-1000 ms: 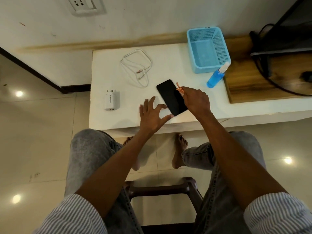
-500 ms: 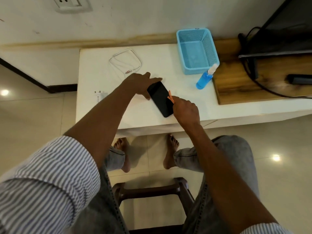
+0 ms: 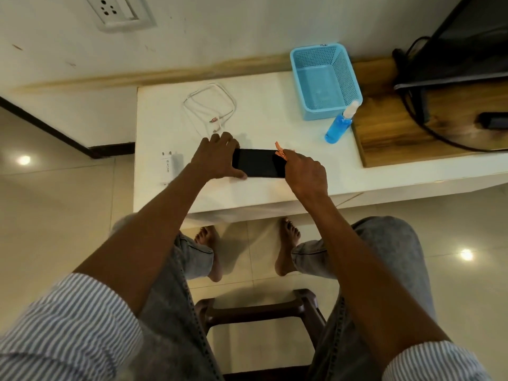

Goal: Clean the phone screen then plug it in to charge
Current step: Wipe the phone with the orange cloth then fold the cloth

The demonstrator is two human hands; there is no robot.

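Note:
A black phone (image 3: 257, 163) lies flat and sideways on the white table (image 3: 275, 111), screen up. My left hand (image 3: 217, 158) grips its left end, fingers over the far edge and thumb at the near edge. My right hand (image 3: 305, 173) holds a small orange cloth (image 3: 280, 152) pressed against the phone's right end. A coiled white charging cable (image 3: 210, 105) lies just behind the left hand. A white charger plug (image 3: 171, 167) sits near the table's left edge, partly hidden by my left forearm.
A blue spray bottle (image 3: 339, 125) lies beside a blue mesh basket (image 3: 325, 78) at the back right. A wall socket (image 3: 118, 12) is high on the wall at the left. A wooden board (image 3: 398, 127) with black cables and a dark screen fills the right.
The phone has been turned from a diagonal to sideways across the table. My left hand moved from the near edge to the phone's left end and now grips it; the right hand stays with the cloth.

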